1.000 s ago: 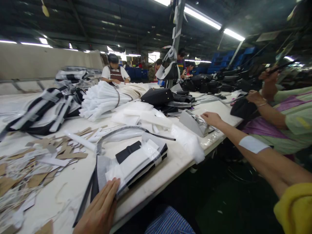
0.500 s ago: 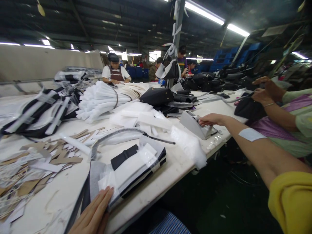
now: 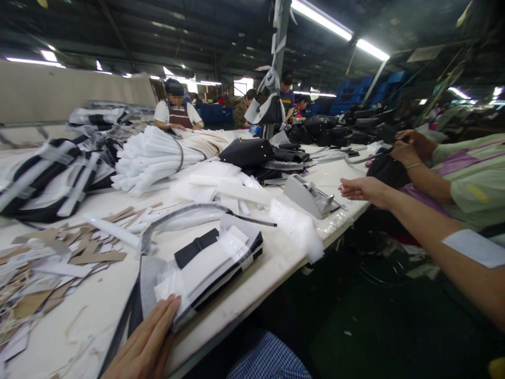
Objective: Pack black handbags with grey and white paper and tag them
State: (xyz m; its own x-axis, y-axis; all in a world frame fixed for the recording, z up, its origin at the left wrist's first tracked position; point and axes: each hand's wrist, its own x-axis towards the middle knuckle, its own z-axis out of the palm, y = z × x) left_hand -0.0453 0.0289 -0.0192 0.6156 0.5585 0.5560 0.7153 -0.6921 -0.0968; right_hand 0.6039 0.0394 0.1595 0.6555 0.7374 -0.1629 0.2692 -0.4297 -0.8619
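A partly wrapped black bag (image 3: 213, 266) lies on the near table edge, covered with pale padding and clear tape. Its long grey-wrapped handle (image 3: 173, 215) arches behind it. My left hand (image 3: 148, 337) rests on the bag's near left end, fingers stretched out flat and pressing on the wrap. A grey tape dispenser (image 3: 305, 196) stands farther back at the right of the table. Just right of it, my right hand (image 3: 365, 190) is held in the air, fingertips drawn together toward the dispenser. Whatever is between them is too small to make out. A white patch (image 3: 473, 246) sticks to my right forearm.
White foam sheets (image 3: 221, 181) and a bundle of white foam strips (image 3: 152, 158) lie mid-table. Brown and white paper scraps (image 3: 79, 258) cover the left side. Black bags (image 3: 246, 152) are piled behind. A co-worker's hands (image 3: 408, 150) handle a black bag at the right.
My right hand has moved right, away from the tape dispenser it was touching. The left hand stays on the bag. The whole view has shifted slightly.
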